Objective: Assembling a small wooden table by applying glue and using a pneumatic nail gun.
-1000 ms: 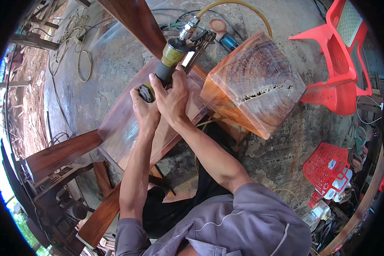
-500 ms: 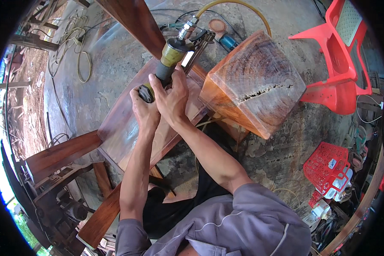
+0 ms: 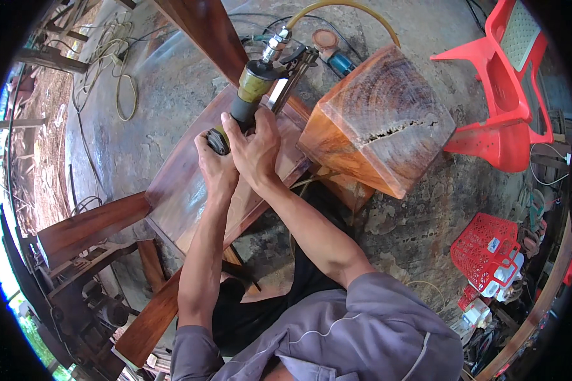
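Observation:
Both my hands are on a yellow-green pneumatic nailer [image 3: 252, 89] with a grey-black grip and a metal hose fitting at its far end. My right hand [image 3: 258, 141] wraps around the grip. My left hand [image 3: 217, 166] closes around the black-capped head, overlapping the right hand's near side. Beneath the tool lies a glossy reddish-brown wooden panel piece [image 3: 187, 168] with wooden legs [image 3: 95, 228] sticking out of it. The nailer's nose is hidden by my hands, so I cannot tell whether it touches the wood.
A large block of wood [image 3: 388, 120] with a cracked end grain stands to the right. A yellow hose [image 3: 356, 5] curves from the nailer. Beyond are a blue power tool [image 3: 340, 62], a red plastic chair [image 3: 511, 95] and a red basket [image 3: 486, 244]. Cords [image 3: 114, 54] lie far left.
The nailer's hose end has tipped very slightly to the left. My hands keep the same grip, and the view has shifted a little.

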Motion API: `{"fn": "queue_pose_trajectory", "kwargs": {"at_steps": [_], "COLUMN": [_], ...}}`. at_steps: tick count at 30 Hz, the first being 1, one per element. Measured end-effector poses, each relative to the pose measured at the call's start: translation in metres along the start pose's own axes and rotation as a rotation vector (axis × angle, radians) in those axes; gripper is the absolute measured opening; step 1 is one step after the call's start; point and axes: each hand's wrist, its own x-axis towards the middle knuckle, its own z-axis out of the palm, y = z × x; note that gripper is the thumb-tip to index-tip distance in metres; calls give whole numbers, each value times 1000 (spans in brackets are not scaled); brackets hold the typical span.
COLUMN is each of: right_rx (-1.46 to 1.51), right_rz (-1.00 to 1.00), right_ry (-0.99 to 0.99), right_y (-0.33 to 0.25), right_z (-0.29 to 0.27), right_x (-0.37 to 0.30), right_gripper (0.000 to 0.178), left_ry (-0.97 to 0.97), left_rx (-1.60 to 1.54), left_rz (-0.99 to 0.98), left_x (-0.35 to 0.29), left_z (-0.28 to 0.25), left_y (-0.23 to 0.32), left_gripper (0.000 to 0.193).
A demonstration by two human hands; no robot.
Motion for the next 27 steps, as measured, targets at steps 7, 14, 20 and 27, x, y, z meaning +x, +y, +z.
{"fn": "queue_pose_trajectory", "kwargs": {"at_steps": [7, 14, 20, 27], "right_rx": [225, 371, 324, 338], "right_rz": [222, 459, 411, 517], "right_ry": [-33, -92, -51, -240], "right_y": [-3, -11, -11, -6], "right_z": [-4, -9, -9, -18], "right_x": [1, 4, 7, 6], "right_gripper": [35, 36, 36, 43], "left_ry": [-18, -16, -5, -5], "left_rx": [-23, -17, -53, -53], "left_rz": [25, 4, 22, 49], "left_x": [-5, -8, -8, -10], "left_z": [0, -1, 1, 4], "left_y": [-1, 0, 2, 9], "left_gripper": [60, 60, 54, 50]}}
